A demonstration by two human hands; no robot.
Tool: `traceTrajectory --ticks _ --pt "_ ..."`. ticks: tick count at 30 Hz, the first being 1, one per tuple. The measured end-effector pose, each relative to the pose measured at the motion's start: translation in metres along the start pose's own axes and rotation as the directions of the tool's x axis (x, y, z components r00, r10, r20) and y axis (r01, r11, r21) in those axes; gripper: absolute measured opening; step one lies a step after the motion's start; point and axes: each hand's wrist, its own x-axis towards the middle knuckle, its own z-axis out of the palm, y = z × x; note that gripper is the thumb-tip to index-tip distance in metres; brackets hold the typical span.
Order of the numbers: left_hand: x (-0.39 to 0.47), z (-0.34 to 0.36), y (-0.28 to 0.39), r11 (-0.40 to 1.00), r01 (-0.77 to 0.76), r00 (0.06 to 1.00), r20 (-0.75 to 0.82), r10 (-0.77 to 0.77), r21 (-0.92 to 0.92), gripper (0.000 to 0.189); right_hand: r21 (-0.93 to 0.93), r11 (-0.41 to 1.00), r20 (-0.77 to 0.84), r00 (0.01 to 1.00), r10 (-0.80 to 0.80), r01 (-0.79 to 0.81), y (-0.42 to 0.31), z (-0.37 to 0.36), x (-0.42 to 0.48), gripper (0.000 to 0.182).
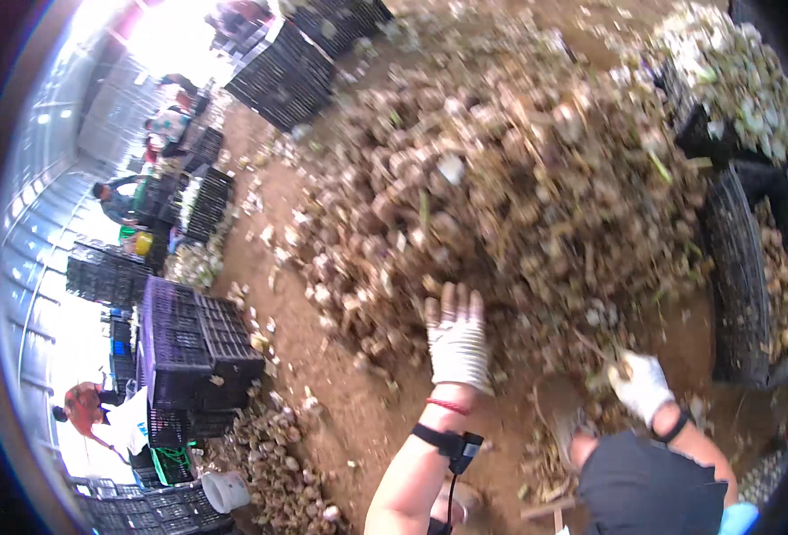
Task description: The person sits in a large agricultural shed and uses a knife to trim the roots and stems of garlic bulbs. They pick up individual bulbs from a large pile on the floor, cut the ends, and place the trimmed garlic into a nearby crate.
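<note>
A large heap of garlic bulbs (394,194) with dry stems lies on the bare ground before me. My left hand (458,338), in a white knitted glove with soiled fingertips, reaches to the heap's near edge. Its fingers are stretched out with nothing in them; whether they touch the bulbs cannot be told. Lower right, my right hand (638,384), also gloved, is closed around a thin knife-like tool (591,344) that points to the heap. Blur hides the tool's exact form.
A black plastic crate (738,281) with trimmings stands at right; beyond it, another crate overflows with pale garlic (735,80). Black crates (280,77) stand at the far left edge of the heap. Stacked crates (200,348), a white bucket (226,491) and several people are on the left.
</note>
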Motion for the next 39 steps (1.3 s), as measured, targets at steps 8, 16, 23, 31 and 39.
traceTrajectory --ticks 8,16,23,31,39 --pt "0.063 0.012 -0.016 0.922 0.387 0.808 0.490 -0.326 -0.026 0.065 0.014 0.989 -0.071 0.987 0.147 -0.146 0.032 0.001 -0.010 0.024" --pt "-0.015 0.031 0.012 0.187 0.622 0.736 0.486 -0.472 -0.761 0.056 0.155 0.965 -0.014 0.976 0.217 -0.213 0.059 0.014 -0.005 0.029" --pt "-0.052 -0.039 0.080 -0.311 0.469 0.862 0.506 -0.044 -0.827 0.066 0.131 0.980 -0.022 0.988 0.152 -0.148 0.069 0.023 -0.014 0.029" --pt "-0.036 -0.038 0.097 0.367 0.281 0.943 0.326 0.067 -0.887 0.041 0.146 0.987 -0.030 0.997 0.075 -0.070 0.035 -0.012 -0.010 0.030" --pt "-0.023 -0.070 0.107 0.086 0.497 0.867 0.498 -0.020 -0.863 0.046 0.090 0.967 -0.016 0.971 -0.240 0.240 -0.028 -0.046 0.004 0.024"
